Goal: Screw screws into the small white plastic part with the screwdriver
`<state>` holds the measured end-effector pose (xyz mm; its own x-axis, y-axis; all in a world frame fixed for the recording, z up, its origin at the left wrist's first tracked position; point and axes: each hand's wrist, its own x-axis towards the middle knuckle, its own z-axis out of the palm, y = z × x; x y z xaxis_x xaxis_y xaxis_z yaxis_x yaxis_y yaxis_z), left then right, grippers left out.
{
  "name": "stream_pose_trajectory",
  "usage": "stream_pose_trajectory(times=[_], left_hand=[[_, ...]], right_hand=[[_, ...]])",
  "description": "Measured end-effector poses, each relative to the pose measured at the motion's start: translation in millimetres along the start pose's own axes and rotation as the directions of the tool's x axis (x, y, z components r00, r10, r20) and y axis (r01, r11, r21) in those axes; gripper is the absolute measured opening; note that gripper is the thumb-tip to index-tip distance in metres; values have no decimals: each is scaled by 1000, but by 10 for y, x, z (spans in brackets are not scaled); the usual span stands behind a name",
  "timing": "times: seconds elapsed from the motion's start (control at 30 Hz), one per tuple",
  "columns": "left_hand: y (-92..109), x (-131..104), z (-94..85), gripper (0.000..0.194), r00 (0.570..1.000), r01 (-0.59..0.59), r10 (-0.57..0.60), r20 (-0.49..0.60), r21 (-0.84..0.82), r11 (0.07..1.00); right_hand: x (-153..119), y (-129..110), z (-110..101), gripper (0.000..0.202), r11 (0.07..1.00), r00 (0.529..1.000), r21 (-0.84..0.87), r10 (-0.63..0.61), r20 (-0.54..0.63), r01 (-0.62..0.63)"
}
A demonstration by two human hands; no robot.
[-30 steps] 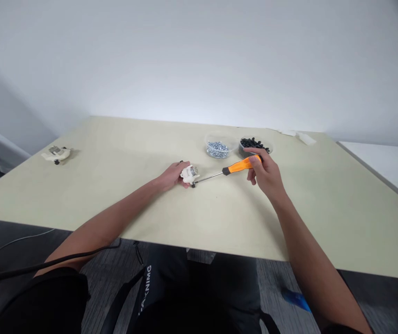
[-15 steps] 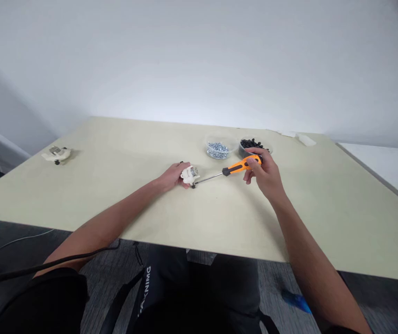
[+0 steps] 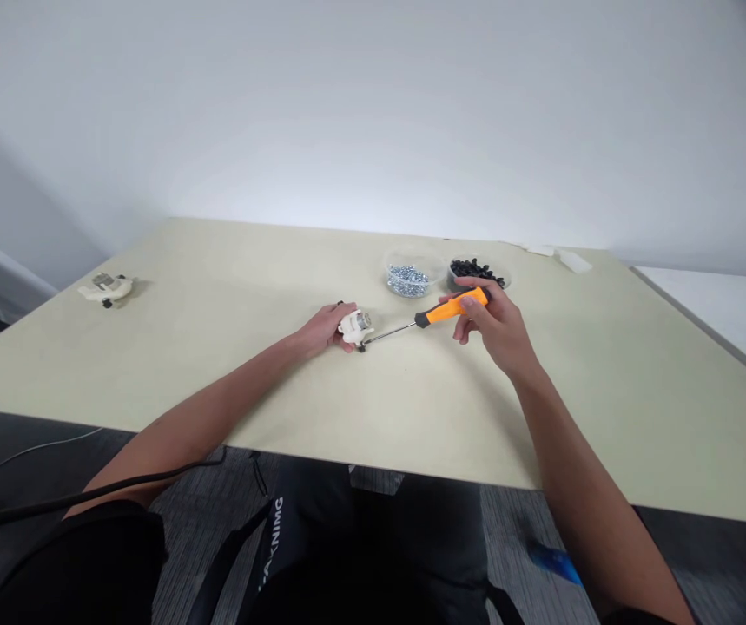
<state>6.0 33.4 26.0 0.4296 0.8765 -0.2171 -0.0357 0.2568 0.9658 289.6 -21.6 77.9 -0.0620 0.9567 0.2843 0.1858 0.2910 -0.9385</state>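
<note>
My left hand (image 3: 326, 330) is closed around a small white plastic part with a silver motor (image 3: 355, 327), held just over the table. Small black pieces stick out at its top and bottom. My right hand (image 3: 493, 325) grips the handle of an orange and black screwdriver (image 3: 447, 310) between thumb and fingers. The screwdriver slants down to the left, and its tip meets the black piece at the lower end of the white part. Whether a screw sits under the tip is too small to see.
Behind my hands stand a clear bowl of silvery screws (image 3: 407, 280) and a clear bowl of small black pieces (image 3: 477, 271). A similar white motor part (image 3: 108, 289) lies at the table's far left. Whitish scraps (image 3: 572, 260) lie at the back edge of the table (image 3: 639, 391).
The screwdriver handle has turned in my right hand, its black grip patches now out of sight. The right fingers have shifted slightly; the left hand and white part stay nearly still.
</note>
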Motion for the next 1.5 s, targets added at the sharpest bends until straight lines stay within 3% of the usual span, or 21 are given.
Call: stream_pose_trajectory(times=[0.13,0.33,0.63,0.83,0.97,1.17,1.5], left_hand=[[8,-5,5,42,1000,0,0,5,6,1000],[3,-1,0,39,1000,-11,11,6,-6,1000],[-40,37,-41,40,1000,-9,10,14,-23,1000],[-14,18,-23,38,1000,-2,2,9,-22,1000],[-22,18,-30,36,1000,-7,7,17,-27,1000],[-49,27,-34,37,999,-33,34,7,-62,998],[-46,-3,-36,28,994,-108,110,-13,-311,944]], right_hand=[[17,30,4,35,997,997,-74,9,-74,-15],[-28,-58,21,41,997,999,64,-34,22,32],[-14,-10,1,37,998,998,-12,-54,-42,53],[-23,-11,1,48,995,996,48,-90,19,89],[-28,-23,-12,46,995,994,13,-101,-43,101],[-8,-19,-20,48,1000,996,7,-26,-86,27],[-22,7,67,49,990,997,122,-57,-61,64]])
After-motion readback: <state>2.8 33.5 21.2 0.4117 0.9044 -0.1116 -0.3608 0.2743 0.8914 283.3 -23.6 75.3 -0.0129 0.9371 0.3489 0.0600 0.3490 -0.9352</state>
